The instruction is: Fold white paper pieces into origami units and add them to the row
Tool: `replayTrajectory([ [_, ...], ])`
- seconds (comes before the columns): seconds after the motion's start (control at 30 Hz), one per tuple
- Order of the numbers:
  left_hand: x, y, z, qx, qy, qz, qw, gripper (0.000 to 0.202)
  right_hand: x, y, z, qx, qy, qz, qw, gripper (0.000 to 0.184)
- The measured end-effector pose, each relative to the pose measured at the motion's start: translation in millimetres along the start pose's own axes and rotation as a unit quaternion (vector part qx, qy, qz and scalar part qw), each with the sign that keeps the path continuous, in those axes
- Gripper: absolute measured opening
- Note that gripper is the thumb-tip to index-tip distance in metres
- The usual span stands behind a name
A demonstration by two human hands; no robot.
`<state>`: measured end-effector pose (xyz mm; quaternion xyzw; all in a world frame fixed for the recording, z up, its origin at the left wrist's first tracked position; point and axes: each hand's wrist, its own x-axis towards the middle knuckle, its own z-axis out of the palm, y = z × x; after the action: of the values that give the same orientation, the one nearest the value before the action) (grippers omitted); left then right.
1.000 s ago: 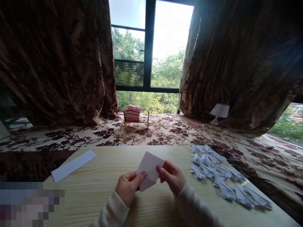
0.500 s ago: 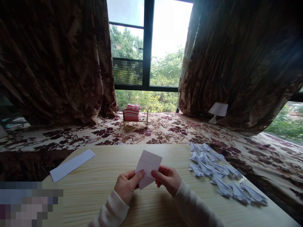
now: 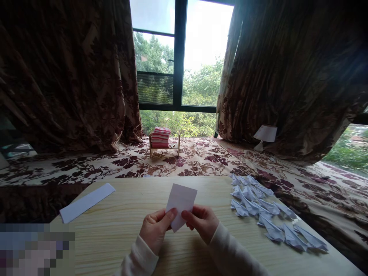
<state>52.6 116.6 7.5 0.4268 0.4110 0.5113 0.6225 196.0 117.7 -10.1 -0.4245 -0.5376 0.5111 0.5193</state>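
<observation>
A small sheet of white paper [image 3: 182, 197] is held up over the table, its lower end narrowing toward a point. My left hand [image 3: 156, 228] pinches its lower left edge, thumb on the near face. On the lower right edge, my right hand [image 3: 202, 222] grips it the same way, its thumb a little nearer the middle. The fingers behind the paper are mostly hidden. Several folded white paper pieces [image 3: 253, 207], shaped like small paper planes, lie in rows to the right. To the left rests a long flat strip of white paper [image 3: 87, 202].
The pale wood table [image 3: 120, 245] ends at a ledge covered with flowered cloth [image 3: 198, 161]. On the ledge stand a small rack [image 3: 164, 149] with a stack of pink striped cloths [image 3: 160, 138] and a small white lamp [image 3: 265, 134]. Dark patterned curtains [image 3: 63, 76] flank the window.
My right thumb has slid slightly left across the paper, and both hands have drawn a little closer together. The view has tipped very slightly.
</observation>
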Motion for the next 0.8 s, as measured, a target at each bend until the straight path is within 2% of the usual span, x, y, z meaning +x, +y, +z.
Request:
replayTrajectory([
  [0.17, 2.1, 2.9, -7.0, 0.072, 0.042, 0.038, 0.996, 0.034, 1.4, -0.5, -2.9, -0.005, 0.008, -0.027, 1.000, 0.042],
  [0.3, 3.1, -0.3, -8.5, 0.095, 0.033, 0.042, 0.994, 0.040, 0.4, 1.9, -2.8, -0.022, 0.028, -0.028, 0.999, 0.040],
  [0.53, 1.0, -7.1, -4.2, 0.091, -0.001, 0.023, 0.996, 0.037, -0.9, -3.6, -1.1, -0.016, 0.014, -0.024, 0.999, 0.042],
  [0.8, 2.3, 0.8, -4.5, 0.030, 0.011, 0.002, 0.999, 0.040, -2.4, -0.2, 4.2, -0.016, -0.004, -0.015, 1.000, 0.042],
])
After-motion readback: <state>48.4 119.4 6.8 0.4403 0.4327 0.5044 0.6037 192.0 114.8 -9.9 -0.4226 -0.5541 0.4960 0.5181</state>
